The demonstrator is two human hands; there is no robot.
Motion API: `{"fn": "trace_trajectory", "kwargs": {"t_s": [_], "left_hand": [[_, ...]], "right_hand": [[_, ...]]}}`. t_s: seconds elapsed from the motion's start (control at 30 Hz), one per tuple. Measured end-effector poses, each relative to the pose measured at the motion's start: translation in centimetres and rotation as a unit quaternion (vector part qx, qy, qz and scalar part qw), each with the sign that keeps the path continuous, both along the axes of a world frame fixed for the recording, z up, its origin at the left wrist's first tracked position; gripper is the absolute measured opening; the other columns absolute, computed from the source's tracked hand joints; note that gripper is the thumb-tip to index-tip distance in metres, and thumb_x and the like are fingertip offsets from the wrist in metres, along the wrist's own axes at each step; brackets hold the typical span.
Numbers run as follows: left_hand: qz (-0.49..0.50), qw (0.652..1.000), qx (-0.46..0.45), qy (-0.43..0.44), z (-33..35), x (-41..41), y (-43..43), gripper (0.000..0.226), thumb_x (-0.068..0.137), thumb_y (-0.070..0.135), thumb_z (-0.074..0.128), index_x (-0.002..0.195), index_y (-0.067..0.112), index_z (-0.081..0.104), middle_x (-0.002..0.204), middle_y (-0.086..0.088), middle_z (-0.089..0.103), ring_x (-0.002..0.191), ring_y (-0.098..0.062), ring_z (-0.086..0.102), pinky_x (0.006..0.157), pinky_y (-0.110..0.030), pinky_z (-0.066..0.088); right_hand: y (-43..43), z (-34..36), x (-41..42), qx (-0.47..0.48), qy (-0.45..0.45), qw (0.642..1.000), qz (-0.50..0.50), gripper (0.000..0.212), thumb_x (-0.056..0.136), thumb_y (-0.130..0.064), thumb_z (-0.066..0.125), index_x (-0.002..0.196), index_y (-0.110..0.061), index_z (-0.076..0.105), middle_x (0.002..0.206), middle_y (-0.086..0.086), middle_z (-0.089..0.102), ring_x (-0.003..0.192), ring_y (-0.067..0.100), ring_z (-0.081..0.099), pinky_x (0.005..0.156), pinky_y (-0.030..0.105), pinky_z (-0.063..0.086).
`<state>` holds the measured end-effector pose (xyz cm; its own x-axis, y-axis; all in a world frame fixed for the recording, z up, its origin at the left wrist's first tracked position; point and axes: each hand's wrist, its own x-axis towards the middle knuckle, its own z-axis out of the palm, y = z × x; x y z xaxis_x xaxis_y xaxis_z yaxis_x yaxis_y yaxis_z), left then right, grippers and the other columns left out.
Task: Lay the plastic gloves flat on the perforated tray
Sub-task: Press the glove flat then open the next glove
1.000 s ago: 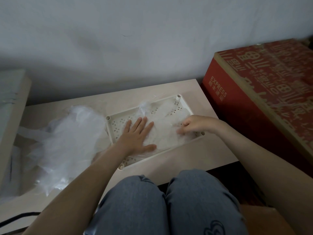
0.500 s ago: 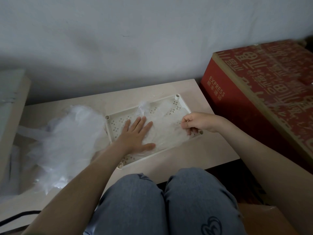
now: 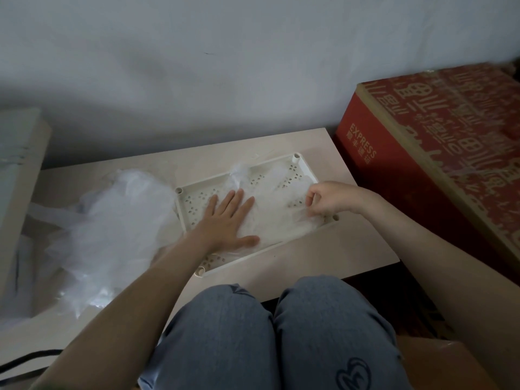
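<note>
A white perforated tray lies on the low pale table. Thin clear plastic gloves are spread over its middle and right part, with a crumpled bit standing up at the tray's back edge. My left hand lies flat, fingers straight, pressing the gloves down in the tray's left half. My right hand is at the tray's right end, its fingers curled and pinching the edge of a glove.
A loose heap of clear plastic gloves sits on the table left of the tray. A big red cardboard box stands close on the right. My knees are under the table's front edge. A pale shelf edge is at far left.
My right hand has drawn back toward the tray's right edge and lifted a little, pulling the glove's edge with it. My left hand has stayed flat in place.
</note>
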<state>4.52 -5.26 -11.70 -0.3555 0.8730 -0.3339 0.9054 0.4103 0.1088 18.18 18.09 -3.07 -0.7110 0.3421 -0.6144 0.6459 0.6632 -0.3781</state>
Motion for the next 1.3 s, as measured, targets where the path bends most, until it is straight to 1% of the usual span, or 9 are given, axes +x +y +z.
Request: {"fn": "trace_trajectory", "kwargs": {"t_s": [0.13, 0.27, 0.4, 0.63, 0.83, 0.97, 1.13, 1.2, 1.3], "left_hand": [[-0.013, 0.999, 0.024, 0.032, 0.8, 0.6, -0.1, 0.099, 0.07, 0.087, 0.005, 0.151, 0.032, -0.013, 0.151, -0.006, -0.036, 0.139, -0.023, -0.034, 0.113, -0.051, -0.02], [-0.008, 0.999, 0.036, 0.032, 1.2, 0.7, 0.1, 0.096, 0.069, 0.082, -0.003, 0.152, 0.033, -0.006, 0.154, -0.007, -0.031, 0.138, -0.022, -0.035, 0.113, -0.051, -0.02], [-0.01, 1.0, 0.01, 0.013, 0.9, 0.3, -0.2, 0.106, 0.061, 0.088, -0.012, 0.151, 0.034, -0.011, 0.159, -0.004, -0.021, 0.145, -0.019, -0.022, 0.113, -0.051, -0.02], [-0.005, 0.997, 0.076, 0.002, 1.6, 0.2, -1.0, 0.102, 0.066, 0.085, -0.016, 0.152, 0.032, -0.007, 0.159, -0.003, -0.02, 0.145, -0.017, -0.021, 0.113, -0.048, -0.021], [0.12, 0.978, 0.15, 0.086, 3.7, -0.6, -2.7, 0.056, 0.1, 0.038, 0.033, 0.152, 0.02, 0.02, 0.161, -0.006, 0.009, 0.147, -0.025, 0.011, 0.119, -0.044, -0.002], [0.089, 0.981, 0.169, 0.04, 4.0, -1.0, -4.3, 0.049, 0.101, 0.038, 0.029, 0.148, 0.024, 0.033, 0.158, -0.007, 0.021, 0.146, -0.025, 0.017, 0.119, -0.047, 0.002], [0.001, 0.999, 0.027, 0.018, 2.8, 0.6, -4.0, 0.086, 0.075, 0.065, -0.014, 0.153, 0.032, 0.004, 0.162, 0.002, 0.002, 0.149, -0.015, -0.001, 0.114, -0.048, -0.014], [-0.01, 0.998, -0.021, 0.059, 2.2, 0.7, -3.8, 0.078, 0.083, 0.068, -0.005, 0.153, 0.033, -0.003, 0.162, 0.002, -0.002, 0.149, -0.015, -0.001, 0.113, -0.051, -0.014], [-0.001, 0.998, -0.022, 0.066, 2.4, 0.7, -3.4, 0.068, 0.096, 0.06, 0.023, 0.153, 0.032, -0.002, 0.162, 0.001, -0.002, 0.149, -0.016, 0.0, 0.114, -0.055, -0.009]], "right_hand": [[-1.2, -0.4, -1.1, 0.082, 0.123, 0.987, 0.054, 0.021, 0.083, -0.013, 0.063, 0.103, -0.013, 0.057, 0.083, -0.007, 0.046, 0.071, 0.01, 0.045, 0.056, 0.014, 0.033], [-3.5, -1.6, -1.8, 0.062, 0.204, 0.966, 0.149, 0.016, 0.083, -0.012, 0.062, 0.098, -0.013, 0.055, 0.087, -0.001, 0.045, 0.082, 0.013, 0.041, 0.064, 0.017, 0.03], [-4.9, -2.0, -2.0, 0.012, 0.142, 0.973, 0.182, 0.008, 0.086, -0.021, 0.064, 0.089, -0.019, 0.057, 0.089, -0.005, 0.052, 0.08, 0.007, 0.047, 0.066, 0.012, 0.036], [-5.0, -1.3, -2.2, 0.009, 0.054, 0.986, 0.157, 0.011, 0.088, -0.027, 0.058, 0.097, -0.026, 0.062, 0.088, -0.013, 0.057, 0.084, 0.01, 0.056, 0.079, 0.033, 0.051], [-5.6, -0.5, -3.1, 0.033, 0.056, 0.984, 0.167, 0.016, 0.09, -0.019, 0.055, 0.104, -0.017, 0.062, 0.09, -0.009, 0.053, 0.082, 0.008, 0.048, 0.061, 0.011, 0.034], [-4.2, -0.5, -2.2, 0.021, 0.071, 0.993, 0.096, 0.015, 0.093, -0.014, 0.048, 0.097, -0.019, 0.062, 0.087, -0.009, 0.056, 0.084, 0.012, 0.052, 0.062, 0.017, 0.038], [-2.3, -0.1, 0.6, -0.013, 0.069, 0.997, 0.035, 0.011, 0.094, -0.027, 0.055, 0.097, -0.019, 0.061, 0.087, -0.007, 0.064, 0.075, 0.009, 0.056, 0.054, 0.01, 0.042], [-2.0, -0.1, 1.6, -0.027, 0.039, 0.998, 0.04, 0.022, 0.088, -0.036, 0.064, 0.103, -0.019, 0.062, 0.089, -0.009, 0.063, 0.082, 0.009, 0.059, 0.073, 0.021, 0.047], [-1.8, -0.5, 2.4, -0.026, 0.03, 0.998, 0.048, 0.023, 0.086, -0.031, 0.067, 0.106, -0.021, 0.062, 0.091, -0.01, 0.061, 0.092, 0.012, 0.061, 0.08, 0.026, 0.047]]}}
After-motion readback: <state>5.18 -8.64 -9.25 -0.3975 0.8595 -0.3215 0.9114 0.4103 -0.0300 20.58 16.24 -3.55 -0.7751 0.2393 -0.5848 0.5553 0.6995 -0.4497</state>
